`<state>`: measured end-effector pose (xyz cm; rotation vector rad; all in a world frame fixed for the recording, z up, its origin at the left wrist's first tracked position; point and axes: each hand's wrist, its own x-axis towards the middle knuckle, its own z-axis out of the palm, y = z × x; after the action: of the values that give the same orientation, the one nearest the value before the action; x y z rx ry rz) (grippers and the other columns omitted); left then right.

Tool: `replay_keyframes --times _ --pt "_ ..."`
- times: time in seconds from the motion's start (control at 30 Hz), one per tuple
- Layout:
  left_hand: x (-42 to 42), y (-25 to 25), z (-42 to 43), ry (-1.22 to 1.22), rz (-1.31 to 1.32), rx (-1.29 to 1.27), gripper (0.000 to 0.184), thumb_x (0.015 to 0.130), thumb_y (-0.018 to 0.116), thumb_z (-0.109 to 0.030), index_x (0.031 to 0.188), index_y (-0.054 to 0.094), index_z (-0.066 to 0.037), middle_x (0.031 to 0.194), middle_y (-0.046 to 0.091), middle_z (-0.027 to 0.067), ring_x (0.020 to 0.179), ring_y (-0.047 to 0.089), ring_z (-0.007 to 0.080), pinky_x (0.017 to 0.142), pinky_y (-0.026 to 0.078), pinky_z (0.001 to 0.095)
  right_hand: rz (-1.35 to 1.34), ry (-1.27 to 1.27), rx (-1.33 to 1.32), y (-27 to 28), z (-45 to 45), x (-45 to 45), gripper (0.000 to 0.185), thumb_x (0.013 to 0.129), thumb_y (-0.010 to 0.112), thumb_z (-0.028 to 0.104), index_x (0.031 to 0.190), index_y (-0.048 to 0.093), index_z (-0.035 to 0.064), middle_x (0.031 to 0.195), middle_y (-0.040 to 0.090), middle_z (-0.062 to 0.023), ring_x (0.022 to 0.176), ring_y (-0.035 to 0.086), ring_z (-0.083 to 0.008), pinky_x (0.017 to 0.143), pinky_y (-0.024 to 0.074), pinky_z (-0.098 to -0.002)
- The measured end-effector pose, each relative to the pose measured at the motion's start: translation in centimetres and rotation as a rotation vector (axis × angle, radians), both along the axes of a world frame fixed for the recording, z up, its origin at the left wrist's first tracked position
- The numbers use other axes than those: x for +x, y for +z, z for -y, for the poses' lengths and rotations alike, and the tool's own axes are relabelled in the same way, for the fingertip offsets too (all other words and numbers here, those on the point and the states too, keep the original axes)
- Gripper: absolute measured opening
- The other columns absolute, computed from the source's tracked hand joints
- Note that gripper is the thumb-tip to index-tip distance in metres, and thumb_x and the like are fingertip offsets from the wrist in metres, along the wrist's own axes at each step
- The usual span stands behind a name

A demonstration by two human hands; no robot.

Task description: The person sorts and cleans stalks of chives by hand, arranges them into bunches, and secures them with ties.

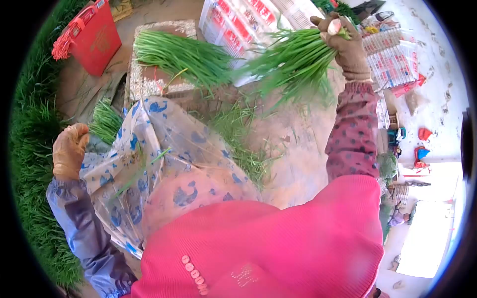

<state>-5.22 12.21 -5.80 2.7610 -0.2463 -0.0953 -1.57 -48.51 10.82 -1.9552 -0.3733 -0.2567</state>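
Observation:
My right hand [345, 47], in a brown work glove with a bare fingertip poking through, grips a bunch of garlic chives [300, 57] by one end, raised at the upper right. The loose leaves fan out to the left, blurred. A second pile of chives [184, 54] lies on a low speckled board [136, 82]. At the left, my left hand [70, 149], in a tan glove, has curled fingers; what they hold, if anything, is hidden. Right beside it is a small bundle of cut green stalks [105, 121].
A plastic apron with blue whales [184, 149] covers my lap. Loose trimmings [243, 144] litter the floor. A red bag [97, 39] stands at the upper left, printed sacks [243, 25] at the top. Heaped greens [30, 174] line the left edge.

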Motion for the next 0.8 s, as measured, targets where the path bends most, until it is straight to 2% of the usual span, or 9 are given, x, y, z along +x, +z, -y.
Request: replay_keyframes --times 0.13,0.2,0.23,0.3,0.33,0.4,0.5,0.57,0.8 --pt "0.0 -0.7 2.2 -0.238 0.237 0.076 0.067 0.065 0.069 0.006 0.127 0.055 -0.015 0.119 0.06 0.0105 0.113 0.055 0.0272 0.097 0.045 0.0371 -0.015 0.269 0.146 0.8 -0.9 0.5 0.024 0.077 0.064 -0.004 0.101 0.059 0.0004 0.094 0.063 -0.0099 0.112 0.058 -0.0326 0.098 0.0489 -0.0456" --pt "0.4 0.7 6.7 -0.353 0.359 -0.137 0.052 0.068 0.069 0.002 0.117 0.063 -0.013 0.103 0.065 0.012 0.099 0.06 0.0306 0.087 0.048 0.0398 -0.047 0.32 0.198 0.2 -2.1 0.5 0.024 0.077 0.065 -0.003 0.1 0.059 0.0003 0.094 0.062 -0.0096 0.113 0.057 -0.0335 0.099 0.0481 -0.048" --pt "0.2 3.2 9.7 -0.279 0.141 -0.05 0.041 0.074 0.067 -0.002 0.114 0.064 -0.012 0.108 0.067 0.0093 0.1 0.061 0.0287 0.088 0.049 0.0372 -0.04 0.391 0.225 0.0 -3.1 0.5 0.026 0.076 0.066 -0.002 0.101 0.058 0.0002 0.094 0.061 -0.0094 0.115 0.056 -0.0348 0.1 0.0469 -0.051" --pt "0.3 4.1 13.7 -0.394 0.202 -0.284 0.019 0.085 0.061 -0.013 0.102 0.069 -0.009 0.091 0.068 0.0137 0.086 0.064 0.0325 0.075 0.05 0.0391 -0.039 0.473 0.261 -0.7 -4.9 0.6 0.028 0.076 0.066 -0.001 0.102 0.057 0.0 0.095 0.06 -0.0092 0.116 0.055 -0.036 0.101 0.0456 -0.0541" --pt "0.3 3.2 15.3 -0.464 0.369 -0.392 0.016 0.086 0.062 -0.012 0.099 0.07 -0.009 0.089 0.069 0.0123 0.081 0.065 0.0313 0.072 0.05 0.0372 -0.045 0.527 0.37 -1.4 -5.6 0.6 0.03 0.075 0.066 0.0 0.103 0.057 -0.0007 0.095 0.06 -0.0097 0.117 0.054 -0.0363 0.1 0.046 -0.0541" --pt "-0.4 4.8 19.5 -0.488 0.238 -0.699 0.013 0.086 0.065 -0.009 0.097 0.071 -0.006 0.093 0.071 0.0102 0.085 0.068 0.0236 0.076 0.052 0.0311 -0.044 0.558 0.431 -1.4 -6.8 0.7 0.035 0.073 0.067 0.003 0.106 0.056 -0.0024 0.097 0.06 -0.0113 0.115 0.056 -0.0372 0.098 0.0484 -0.0524" --pt "-0.8 5.4 23.4 -0.536 0.077 -0.774 0.015 0.086 0.065 -0.008 0.099 0.069 -0.004 0.097 0.071 0.011 0.089 0.068 0.0194 0.08 0.052 0.03 -0.069 0.484 0.372 -1.0 -9.3 0.0 0.037 0.072 0.069 0.006 0.106 0.056 -0.0028 0.096 0.061 -0.0118 0.112 0.059 -0.037 0.096 0.0502 -0.0497" --pt "-0.9 4.5 25.2 -0.332 -0.122 -0.893 0.023 0.085 0.066 -0.006 0.107 0.066 -0.002 0.101 0.07 0.0104 0.093 0.066 0.0181 0.081 0.052 0.0298 -0.115 0.438 0.367 -1.4 -10.0 -0.1 0.035 0.073 0.069 0.003 0.104 0.056 -0.0024 0.094 0.061 -0.0118 0.108 0.061 -0.0368 0.094 0.0512 -0.0479" --pt "-0.8 2.7 27.6 -0.187 0.056 -0.977 0.057 0.072 0.08 -0.009 0.122 0.054 -0.003 0.116 0.06 0.0107 0.109 0.058 0.0211 0.086 0.049 0.0335 -0.048 0.561 0.507 -4.1 -10.8 0.8 0.032 0.076 0.062 -0.004 0.107 0.053 -0.0015 0.096 0.06 -0.0112 0.117 0.054 -0.0353 0.098 0.0486 -0.0489"
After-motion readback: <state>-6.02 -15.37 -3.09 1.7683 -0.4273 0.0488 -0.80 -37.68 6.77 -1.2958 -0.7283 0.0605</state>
